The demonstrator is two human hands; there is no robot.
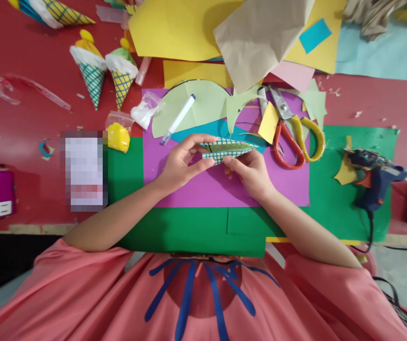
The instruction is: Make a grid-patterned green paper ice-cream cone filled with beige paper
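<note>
Both hands hold a paper cone [221, 154], pale green with a blue criss-cross pattern, lying sideways with its opening facing up. My left hand [184, 163] pinches its left end between thumb and fingers. The thumb of my right hand [249, 173] presses the near side toward the pointed right end, with the other fingers curled beneath. Under the hands lies a purple sheet [182, 189]. Just beyond are a blue paper piece [198, 132], a pale green paper piece [196, 102] and a capped white marker [178, 118]. Scissors [285, 113] with red and yellow handles lie to the right.
A glue gun [377, 182] rests on a green sheet [334, 199] at right. Two finished paper cones [92, 71] [121, 78] lie at upper left. A phone [84, 170] and a bag of yellow clay [119, 135] lie left. Brown paper [260, 38] and yellow sheets [178, 28] cover the back.
</note>
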